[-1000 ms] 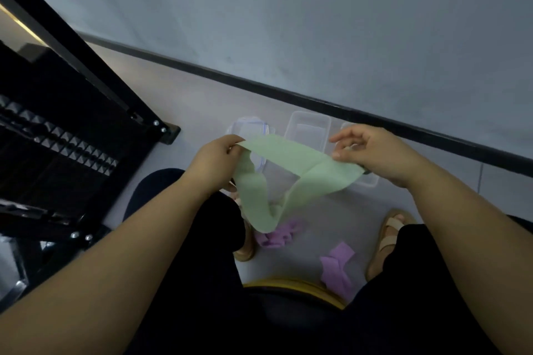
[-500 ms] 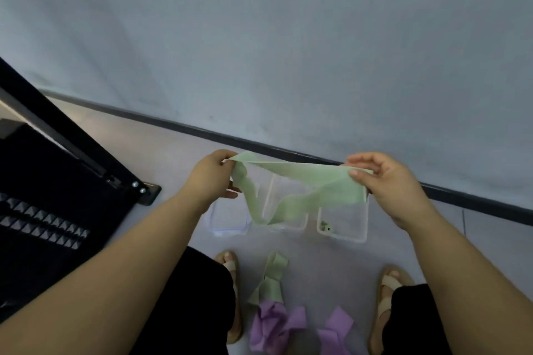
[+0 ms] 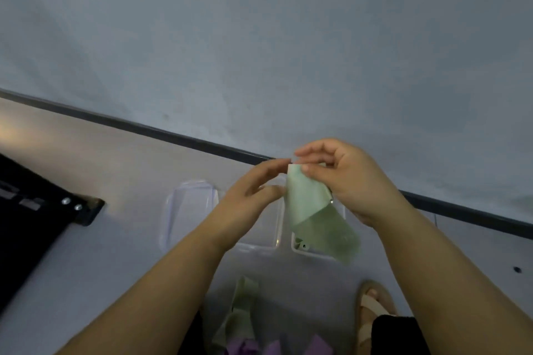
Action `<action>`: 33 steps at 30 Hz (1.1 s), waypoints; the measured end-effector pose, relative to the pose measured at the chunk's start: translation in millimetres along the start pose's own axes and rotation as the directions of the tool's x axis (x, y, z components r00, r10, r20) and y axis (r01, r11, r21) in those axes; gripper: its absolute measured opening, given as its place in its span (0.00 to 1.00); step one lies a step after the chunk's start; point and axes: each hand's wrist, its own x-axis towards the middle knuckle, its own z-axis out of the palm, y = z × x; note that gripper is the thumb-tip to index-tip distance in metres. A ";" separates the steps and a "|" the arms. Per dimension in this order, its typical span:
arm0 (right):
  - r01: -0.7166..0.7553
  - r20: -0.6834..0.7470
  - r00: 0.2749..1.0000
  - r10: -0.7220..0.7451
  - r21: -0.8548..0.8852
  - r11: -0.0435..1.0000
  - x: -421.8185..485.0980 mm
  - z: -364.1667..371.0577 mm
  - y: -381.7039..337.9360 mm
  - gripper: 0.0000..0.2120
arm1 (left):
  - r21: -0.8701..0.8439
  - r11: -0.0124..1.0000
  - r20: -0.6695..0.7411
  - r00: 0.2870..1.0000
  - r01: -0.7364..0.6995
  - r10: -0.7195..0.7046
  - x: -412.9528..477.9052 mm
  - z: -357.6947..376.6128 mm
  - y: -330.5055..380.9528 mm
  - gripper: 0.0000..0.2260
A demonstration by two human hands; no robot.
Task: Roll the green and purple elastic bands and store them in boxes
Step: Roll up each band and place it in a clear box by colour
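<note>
A pale green elastic band (image 3: 313, 210) hangs folded in front of me. My right hand (image 3: 343, 179) pinches its top edge between thumb and fingers. My left hand (image 3: 253, 184) is beside it with fingers nearly straight, the fingertips touching the band's left edge. On the floor below stand clear plastic boxes: one at the left (image 3: 189, 207), one in the middle (image 3: 259, 243) partly behind my left arm, and one on the right (image 3: 300, 245) behind the band. Another green band (image 3: 240, 311) and purple bands (image 3: 277, 347) lie on the floor near my feet.
A dark baseboard (image 3: 178, 138) runs along the grey wall behind the boxes. A black metal frame foot with bolts (image 3: 83, 207) sits at the left. My sandalled right foot (image 3: 372, 311) is at the lower right.
My hands have come together, folding the stretched green band so it hangs doubled from my right hand. My left hand has let go of its end. The view has tilted up toward the wall.
</note>
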 end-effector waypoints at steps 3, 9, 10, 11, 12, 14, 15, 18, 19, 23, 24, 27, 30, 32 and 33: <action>-0.135 -0.099 0.977 0.189 0.395 0.909 17.7 1.4 3.9 0.09 | 0.085 0.995 -0.085 0.995 -0.050 0.057 15.3 7.0 -12.9 0.25; -0.155 -0.128 0.870 0.477 0.846 0.509 35.3 5.4 17.2 0.06 | 0.572 0.750 -0.091 0.882 -0.333 0.461 44.9 19.8 -19.4 0.31; -0.155 -0.124 0.864 0.488 0.857 0.492 37.6 6.1 18.4 0.06 | 0.612 0.695 -0.058 0.855 -0.377 0.515 51.1 21.4 -20.1 0.30; -0.156 -0.124 0.861 0.493 0.858 0.489 40.0 6.3 19.3 0.05 | 0.621 0.667 -0.035 0.836 -0.411 0.548 57.1 22.5 -21.9 0.27; -0.154 -0.131 0.859 0.494 0.856 0.494 42.2 5.6 19.5 0.05 | 0.614 0.652 -0.015 0.820 -0.444 0.572 62.1 22.6 -24.5 0.24; -0.139 -0.154 0.856 0.493 0.851 0.507 47.0 4.1 20.6 0.05 | 0.619 0.615 0.012 0.788 -0.489 0.615 69.7 19.8 -30.9 0.19; -0.139 -0.163 0.856 0.491 0.842 0.522 48.6 3.5 21.5 0.05 | 0.630 0.598 0.014 0.777 -0.496 0.630 72.5 18.0 -33.3 0.18; -0.165 -0.182 0.859 0.478 0.786 0.596 50.1 6.9 24.0 0.03 | 0.652 0.573 -0.011 0.749 -0.497 0.662 78.6 13.7 -32.9 0.16; -0.166 -0.185 0.866 0.465 0.771 0.614 50.6 9.1 25.2 0.03 | 0.652 0.570 -0.018 0.742 -0.499 0.670 80.1 13.1 -30.6 0.16; -0.161 -0.167 0.891 0.422 0.754 0.637 55.3 14.7 26.2 0.01 | 0.602 0.655 -0.087 0.778 -0.456 0.622 82.5 8.5 -24.2 0.10; -0.173 -0.170 0.892 0.419 0.729 0.663 57.3 14.6 26.3 0.03 | 0.540 0.742 -0.154 0.819 -0.399 0.552 82.1 6.8 -21.8 0.09; -0.227 -0.290 0.880 0.376 0.440 0.869 62.7 11.2 29.0 0.08 | 0.178 0.967 -0.320 0.919 -0.180 0.230 84.2 0.9 -15.2 0.06; -0.207 -0.337 0.910 0.243 0.138 0.969 62.5 6.2 28.9 0.09 | -0.037 0.998 -0.318 0.947 -0.057 0.043 87.6 -6.4 -9.6 0.09; -0.181 -0.252 0.944 0.212 0.142 0.973 60.2 5.3 26.3 0.10 | -0.109 0.994 -0.266 0.964 -0.019 -0.011 89.0 -9.1 -9.5 0.10; -0.164 -0.207 0.959 0.196 0.163 0.973 59.0 5.7 24.6 0.10 | -0.145 0.989 -0.234 0.971 0.002 -0.036 89.6 -9.8 -10.7 0.10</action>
